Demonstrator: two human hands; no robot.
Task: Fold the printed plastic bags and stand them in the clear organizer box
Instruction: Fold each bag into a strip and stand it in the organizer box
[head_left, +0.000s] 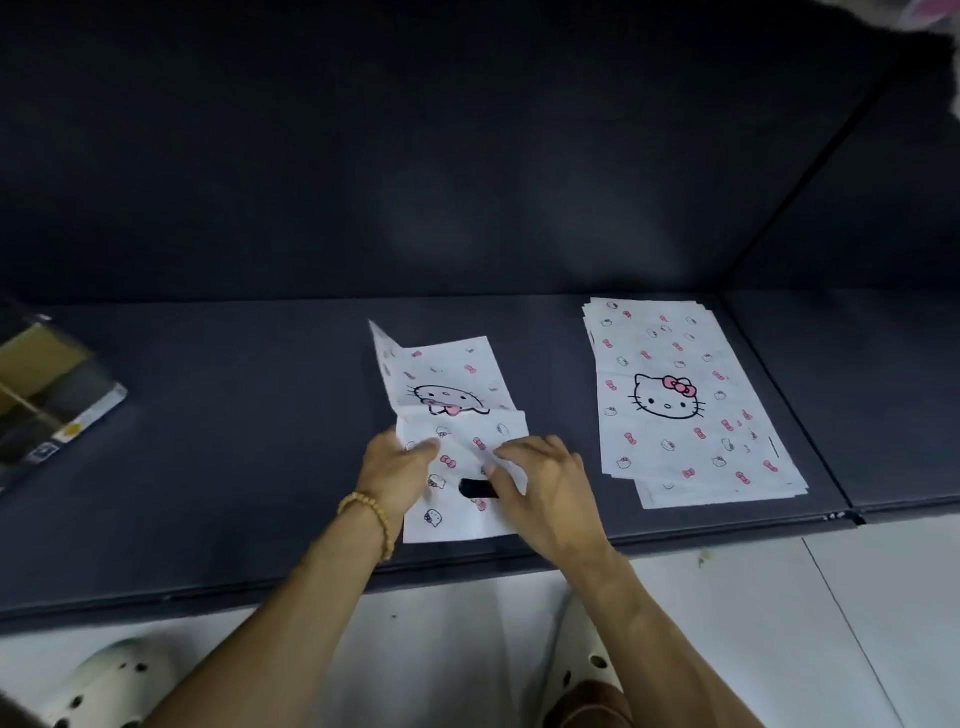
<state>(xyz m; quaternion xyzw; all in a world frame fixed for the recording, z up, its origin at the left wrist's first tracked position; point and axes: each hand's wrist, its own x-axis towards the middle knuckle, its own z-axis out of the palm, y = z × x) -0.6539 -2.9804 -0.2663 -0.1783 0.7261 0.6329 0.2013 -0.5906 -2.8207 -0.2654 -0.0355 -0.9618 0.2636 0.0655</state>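
Note:
A white plastic bag (452, 415) printed with cat faces and pink bows lies partly folded on the dark mat (234, 441), its near half turned up over the big cat face. My left hand (395, 473) pinches the left edge of the folded flap. On the flap's right side lies my right hand (540, 483), its fingers curled on the plastic next to the bag's dark handle slot. A stack of flat printed bags (685, 400) lies to the right. The clear organizer box (47, 395), with dividers inside, sits at the far left edge.
The dark mat runs against a dark padded wall (467, 156) behind, with a seam to another panel on the right. White tiled floor (779, 597) lies in front of the mat, and my white perforated shoes (104, 680) show at the bottom.

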